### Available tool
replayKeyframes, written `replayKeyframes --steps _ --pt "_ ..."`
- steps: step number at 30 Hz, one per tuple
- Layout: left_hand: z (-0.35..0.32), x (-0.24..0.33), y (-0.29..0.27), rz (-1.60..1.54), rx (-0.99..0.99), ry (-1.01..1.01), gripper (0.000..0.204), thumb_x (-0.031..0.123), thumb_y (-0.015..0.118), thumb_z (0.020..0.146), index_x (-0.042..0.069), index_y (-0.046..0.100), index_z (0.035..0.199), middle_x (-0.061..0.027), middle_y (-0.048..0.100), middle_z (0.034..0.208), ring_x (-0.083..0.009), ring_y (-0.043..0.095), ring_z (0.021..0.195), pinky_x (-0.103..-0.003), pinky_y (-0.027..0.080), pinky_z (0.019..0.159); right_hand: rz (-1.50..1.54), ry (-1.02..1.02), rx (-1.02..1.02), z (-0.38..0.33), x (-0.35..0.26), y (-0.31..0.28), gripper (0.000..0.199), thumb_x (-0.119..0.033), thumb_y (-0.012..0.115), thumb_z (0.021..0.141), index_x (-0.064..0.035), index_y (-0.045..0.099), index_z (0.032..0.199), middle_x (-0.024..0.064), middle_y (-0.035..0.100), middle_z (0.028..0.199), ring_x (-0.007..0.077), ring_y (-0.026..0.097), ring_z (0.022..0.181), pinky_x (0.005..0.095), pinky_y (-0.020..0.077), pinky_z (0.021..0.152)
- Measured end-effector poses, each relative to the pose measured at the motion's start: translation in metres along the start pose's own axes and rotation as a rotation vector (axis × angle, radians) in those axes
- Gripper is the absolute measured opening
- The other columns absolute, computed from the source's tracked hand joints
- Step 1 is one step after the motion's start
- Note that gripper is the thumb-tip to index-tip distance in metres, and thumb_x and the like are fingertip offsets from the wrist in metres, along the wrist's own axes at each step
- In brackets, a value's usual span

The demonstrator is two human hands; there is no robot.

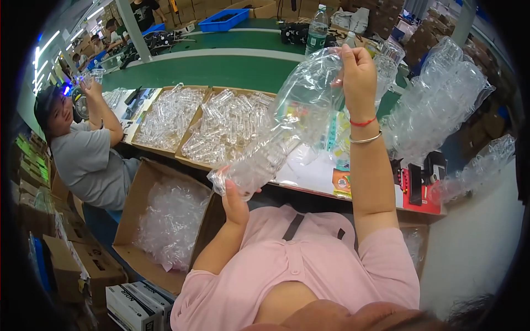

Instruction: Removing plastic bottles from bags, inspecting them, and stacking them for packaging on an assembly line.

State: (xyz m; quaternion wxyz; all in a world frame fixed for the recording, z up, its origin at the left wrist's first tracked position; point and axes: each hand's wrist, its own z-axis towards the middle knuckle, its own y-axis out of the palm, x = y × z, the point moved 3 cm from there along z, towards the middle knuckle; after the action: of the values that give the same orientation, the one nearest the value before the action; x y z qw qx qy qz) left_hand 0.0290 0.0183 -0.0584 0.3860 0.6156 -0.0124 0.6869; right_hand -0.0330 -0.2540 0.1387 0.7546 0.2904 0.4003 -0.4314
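Note:
A long clear plastic bag (pixel 309 83) stretches slantwise in front of me, with clear plastic pieces (pixel 268 157) inside its lower part. My right hand (pixel 359 74), raised high, pinches the bag's upper end. Lower down, my left hand (pixel 236 203) grips the filled end, fingers partly hidden behind it. Just beyond the bag, a shallow cardboard tray (pixel 178 153) and a second one beside it hold many small clear plastic parts (pixel 229 121). To the right of my raised arm lie large bags of stacked clear plastic pieces (pixel 441 105).
A cardboard box (pixel 127 220) of clear bags stands at lower left. A co-worker (pixel 85 149) sits on the left, holding a clear piece. Behind the trays runs a green conveyor (pixel 248 70) with a blue bin (pixel 223 20) and water bottle (pixel 317 33). A phone (pixel 415 183) lies at right.

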Motion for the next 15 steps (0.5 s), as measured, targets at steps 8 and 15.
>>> replayKeyframes --steps 8,15 --pt "0.000 -0.019 0.009 -0.127 0.113 0.035 0.060 0.052 0.030 0.093 0.005 0.032 0.130 -0.0108 0.056 0.109 -0.0237 0.059 0.091 -0.036 0.053 0.064 -0.103 -0.080 -0.287 -0.037 -0.031 0.023 0.023 -0.024 0.048 0.094 -0.0019 0.052 0.090 0.0072 0.064 0.084 0.0056 0.052 0.049 0.0182 0.0425 0.045" --pt "0.007 -0.005 0.036 -0.177 -0.011 0.007 0.063 0.055 0.028 0.092 0.009 0.031 0.134 -0.0090 0.048 0.126 -0.0249 0.053 0.109 -0.043 0.053 0.074 -0.099 -0.383 -0.493 -0.075 -0.045 0.006 0.050 -0.033 0.045 0.094 -0.0009 0.028 0.129 0.0145 0.049 0.119 0.0213 0.056 0.101 0.0314 0.0406 0.091"
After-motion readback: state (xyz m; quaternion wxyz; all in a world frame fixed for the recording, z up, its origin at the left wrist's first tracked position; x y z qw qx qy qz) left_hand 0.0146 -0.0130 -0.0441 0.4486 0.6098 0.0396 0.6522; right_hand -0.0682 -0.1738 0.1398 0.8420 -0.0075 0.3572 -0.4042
